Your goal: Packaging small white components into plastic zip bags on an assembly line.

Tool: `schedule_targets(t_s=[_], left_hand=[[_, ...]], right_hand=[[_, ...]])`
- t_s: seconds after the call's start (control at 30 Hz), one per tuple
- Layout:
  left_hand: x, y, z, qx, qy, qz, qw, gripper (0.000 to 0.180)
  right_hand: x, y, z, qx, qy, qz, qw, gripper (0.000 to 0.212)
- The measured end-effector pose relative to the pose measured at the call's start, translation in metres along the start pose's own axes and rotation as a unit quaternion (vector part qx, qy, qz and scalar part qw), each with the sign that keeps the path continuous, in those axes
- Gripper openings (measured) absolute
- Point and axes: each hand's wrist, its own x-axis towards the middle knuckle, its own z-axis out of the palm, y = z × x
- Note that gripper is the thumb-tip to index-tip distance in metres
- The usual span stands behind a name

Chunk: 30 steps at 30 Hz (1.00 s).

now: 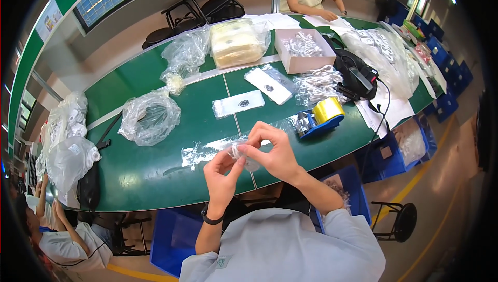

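Observation:
Over the near edge of the green table (155,173), both my hands are closed around a small white coiled cable (236,151). My left hand (222,177) pinches it from the left, thumb pointing up. From the right, the thumb and forefinger of my right hand (277,152) grip it too. Clear plastic (251,164) hangs just beneath the fingers; whether it wraps the cable is hard to make out. Right behind my hands a flat clear plastic bag (199,152) lies on the table. A blue tape dispenser (321,126) with yellow tape stands to the right.
A box (306,64) of white cables stands at the back, with bagged cables (319,85) before it. Two stacks of small bags (238,104) lie mid-table. A black bag (355,74) sits at right, blue bins (176,238) below the edge. Other people sit far right and left.

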Motion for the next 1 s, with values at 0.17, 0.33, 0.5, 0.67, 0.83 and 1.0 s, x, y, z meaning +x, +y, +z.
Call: schedule_targets(t_s=[0.17, 0.33, 0.5, 0.67, 0.83, 1.0], left_hand=[[-0.001, -0.004, -0.002, 0.019, 0.01, 0.025, 0.999, 0.024], [-0.001, -0.012, -0.006, 0.011, 0.019, 0.027, 0.999, 0.021], [-0.001, -0.008, -0.004, 0.005, 0.045, 0.029, 0.999, 0.018], [0.001, -0.01, -0.004, 0.028, 0.073, 0.041, 0.996, 0.018], [-0.002, -0.005, -0.008, 0.065, 0.109, 0.043, 0.991, 0.011], [0.001, 0.006, 0.0, -0.058, 0.048, 0.009, 0.997, 0.028]], right_hand=[[0.002, 0.001, -0.001, -0.026, -0.002, 0.009, 1.0, 0.012], [0.004, 0.003, -0.001, -0.028, -0.053, -0.015, 0.998, 0.02], [0.004, 0.002, -0.002, -0.022, -0.078, -0.011, 0.997, 0.021], [0.003, 0.009, -0.003, -0.027, -0.089, -0.022, 0.995, 0.023], [0.0, 0.003, -0.002, -0.06, -0.076, -0.044, 0.994, 0.023], [0.002, -0.001, -0.003, 0.003, -0.063, -0.018, 0.998, 0.017]])
